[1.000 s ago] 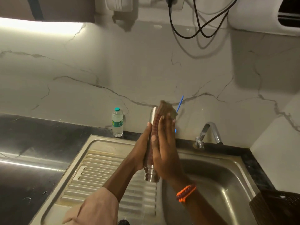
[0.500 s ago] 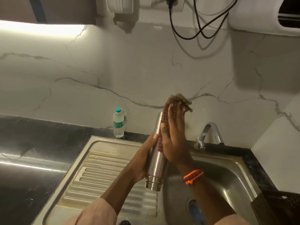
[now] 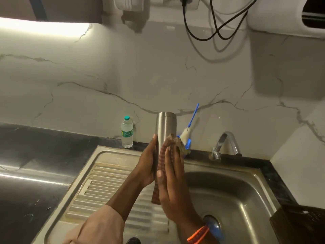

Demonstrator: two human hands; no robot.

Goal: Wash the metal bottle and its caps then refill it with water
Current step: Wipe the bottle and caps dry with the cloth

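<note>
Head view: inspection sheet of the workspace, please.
Surface: steel sink with ribbed drainboard, set in a dark counter.
Job's things: metal bottle held upright over the sink; caps not seen.
Clutter: plastic water bottle and blue brush by the wall.
Grippers: left hand holds the bottle; right hand presses a checked cloth against it.
Cables: black cables hang on the wall.
Surroundings: marble wall, tap.
</note>
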